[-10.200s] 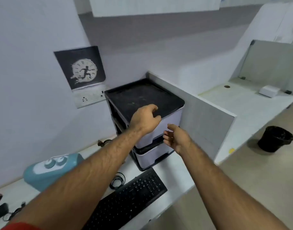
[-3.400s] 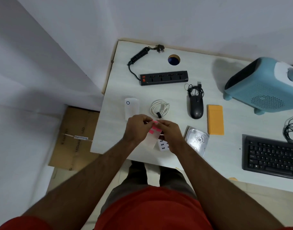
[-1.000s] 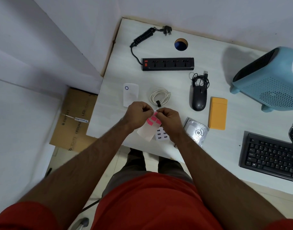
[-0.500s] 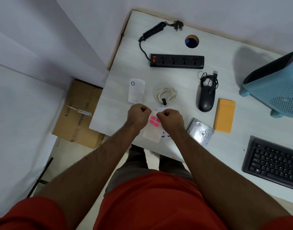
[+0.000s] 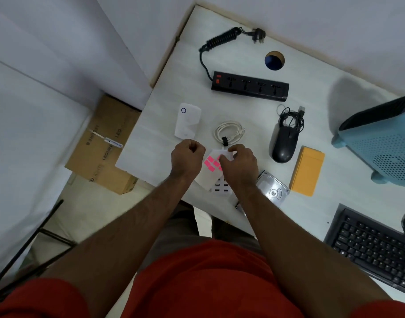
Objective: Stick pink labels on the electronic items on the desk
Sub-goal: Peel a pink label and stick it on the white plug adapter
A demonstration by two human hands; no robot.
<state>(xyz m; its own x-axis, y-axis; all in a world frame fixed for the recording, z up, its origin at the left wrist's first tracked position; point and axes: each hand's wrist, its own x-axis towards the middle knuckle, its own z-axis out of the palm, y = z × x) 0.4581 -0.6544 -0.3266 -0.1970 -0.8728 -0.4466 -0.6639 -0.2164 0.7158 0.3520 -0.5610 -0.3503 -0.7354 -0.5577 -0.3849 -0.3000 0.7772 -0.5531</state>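
A white backing sheet (image 5: 206, 177) with several pink labels (image 5: 211, 164) hangs over the desk's near edge between my hands. My left hand (image 5: 187, 159) grips its left edge in a fist. My right hand (image 5: 239, 166) pinches the sheet's top right corner, fingers curled at the pink labels. Under the sheet lies a white USB hub (image 5: 222, 188). Around it on the white desk (image 5: 247, 111) lie a white router (image 5: 187, 120), a coiled white cable (image 5: 229, 132), a black power strip (image 5: 249, 86), a black mouse (image 5: 284, 143), an orange case (image 5: 307, 171) and a bare hard drive (image 5: 273, 191).
A blue heater (image 5: 380, 143) stands at the right. A black keyboard (image 5: 371, 246) lies at the lower right. A round cable hole (image 5: 274, 60) is in the desk near the wall. A cardboard box (image 5: 105, 145) sits on the floor left of the desk.
The view has shifted slightly. My right hand's fingers have moved along the top of the sheet at the pink labels, while my left hand keeps its grip.
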